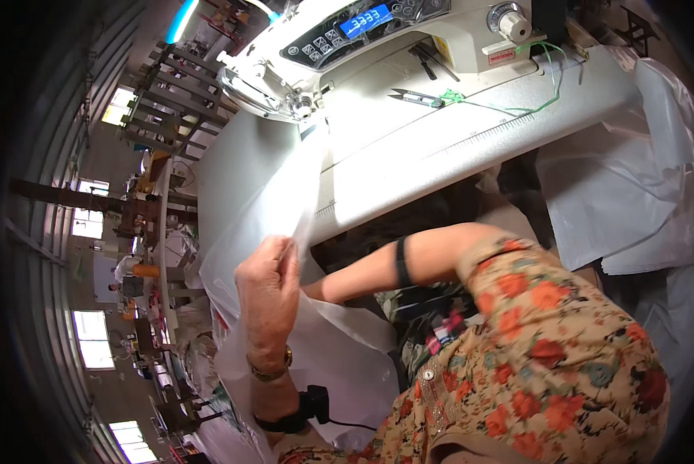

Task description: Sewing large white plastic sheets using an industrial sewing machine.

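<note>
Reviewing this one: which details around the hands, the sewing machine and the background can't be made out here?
- Right hand: hidden in the head view behind the left hand and white sheet; its forearm shows, its grip doesn't.
- Needle area: washed out by glare in the head view.
- Sewing machine: top cut off by the head view's upper edge.
- Distant person: too small in the head view to tell their activity.

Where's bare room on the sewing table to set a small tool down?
The sewing table looks bare on the near side of the snips, from the white sheet to the green thread. It's crowded left, where the left hand pinches the sheet, and around the snips and thread.
</note>
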